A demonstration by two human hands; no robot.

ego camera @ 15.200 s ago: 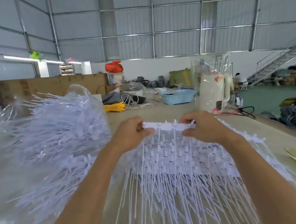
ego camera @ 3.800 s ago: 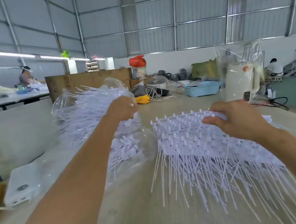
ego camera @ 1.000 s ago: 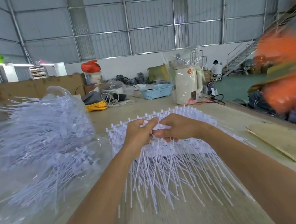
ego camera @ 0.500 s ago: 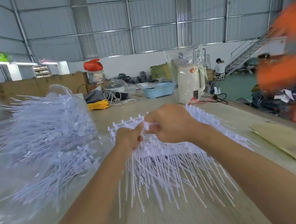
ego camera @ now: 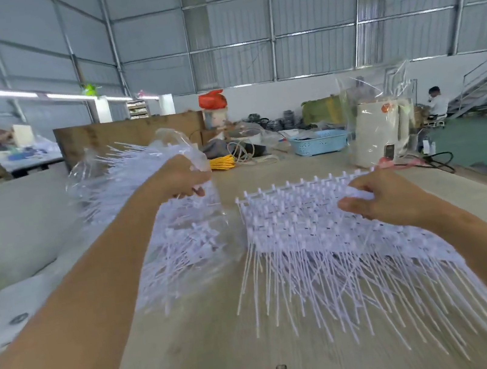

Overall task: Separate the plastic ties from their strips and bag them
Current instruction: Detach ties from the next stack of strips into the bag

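2 hands work at separate places. The left hand (ego camera: 182,178) is at the mouth of the clear plastic bag (ego camera: 143,206), fingers curled around the film edge and what appears to be a few loose ties; exactly what it pinches cannot be told, as the area is blurred. The right hand (ego camera: 387,196) rests on the far right part of the stack of tie strips (ego camera: 300,226), fingers bent over the top layer with the thumb below the edge, gripping it.

Location: the stack lies on the wooden table (ego camera: 201,366), right of the bag and apart from it. The bag lies on its side at the left, already well filled with separated ties (ego camera: 178,242).

Orientation: the strips' long axis runs left to right, parallel to the far table edge. The ties hang from them at right angles, heads at the far side, tails pointing toward the person and fanning slightly to the right. In the bag, the ties lie mostly along the bag's length, heads near the mouth, though many are crossed.

Hazards, as a judgement:
1. Ties released too near the mouth can slide back out onto the table, because the bag lies flat and is nearly full.
2. The thin film can be pierced by the stiff tails if ties are pushed in hard.
3. Lifting 1 strip by its right end alone can drag neighbouring layers, tangling tails.
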